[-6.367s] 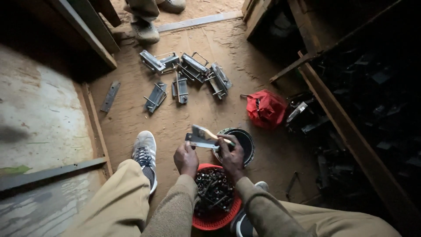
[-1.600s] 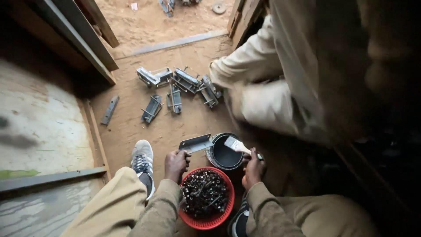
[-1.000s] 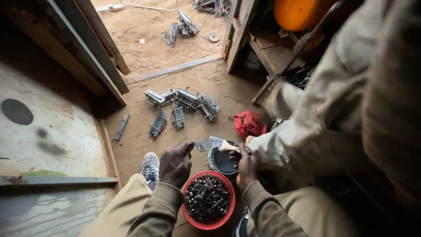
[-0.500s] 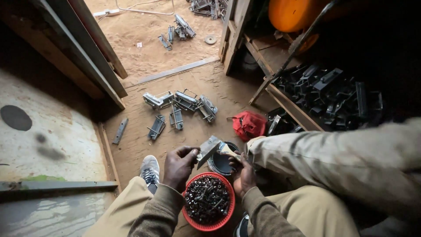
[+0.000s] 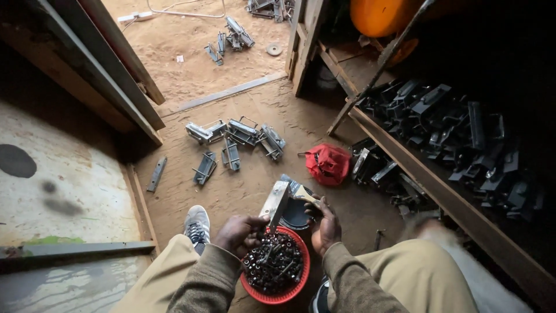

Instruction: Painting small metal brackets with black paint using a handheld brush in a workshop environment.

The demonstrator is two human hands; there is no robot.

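Note:
My left hand (image 5: 238,232) holds a grey metal bracket (image 5: 275,201) upright over a red basket (image 5: 280,294) full of dark bolts and nuts. My right hand (image 5: 325,225) grips a paintbrush (image 5: 299,193) with a wooden handle, its bristles against the top of the bracket. Behind both sits a round black tin (image 5: 295,215), mostly hidden by the bracket and hands. I am seated, with my knees on either side of the basket.
Several finished metal brackets (image 5: 234,145) lie on the dirt floor ahead, one flat strip (image 5: 156,174) to the left. A crumpled red bag (image 5: 328,164) lies right of them. A wooden shelf (image 5: 452,197) holds dark brackets. A white board (image 5: 63,191) is at left.
The other person who leaned in from the right has drawn back out of view. I have turned the bracket more upright, and the brush is now on it.

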